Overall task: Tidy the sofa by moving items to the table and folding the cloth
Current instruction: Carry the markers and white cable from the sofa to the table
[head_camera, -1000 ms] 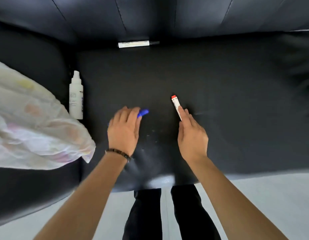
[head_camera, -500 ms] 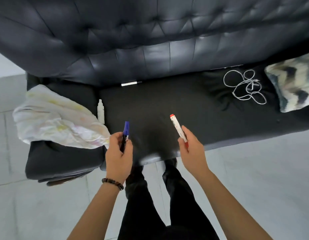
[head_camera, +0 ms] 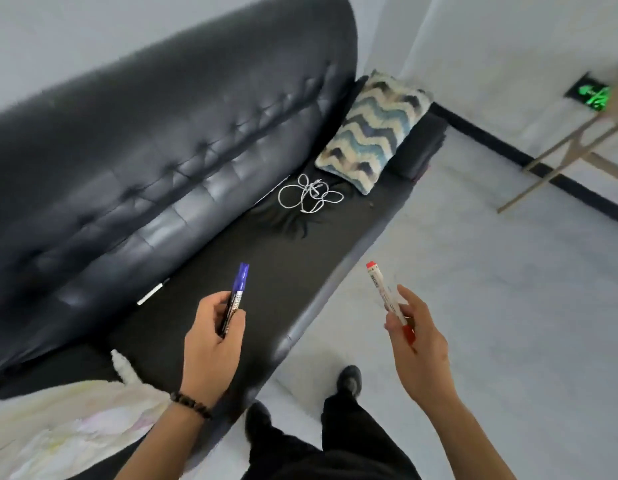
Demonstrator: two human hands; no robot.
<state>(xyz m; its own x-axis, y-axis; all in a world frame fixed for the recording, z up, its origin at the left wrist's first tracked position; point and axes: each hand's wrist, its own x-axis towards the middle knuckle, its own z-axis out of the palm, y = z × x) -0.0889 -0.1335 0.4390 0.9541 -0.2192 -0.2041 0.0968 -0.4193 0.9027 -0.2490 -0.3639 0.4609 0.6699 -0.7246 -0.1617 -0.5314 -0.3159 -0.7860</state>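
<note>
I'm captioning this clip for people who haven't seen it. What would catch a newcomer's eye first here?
The two raised hands in the foreground: the left hand grips a blue marker over the seat, and the right hand holds a red-capped marker over the floor. Behind them runs the black tufted sofa, with a tangled white cable on its seat beside a zigzag-patterned cushion.
</note>
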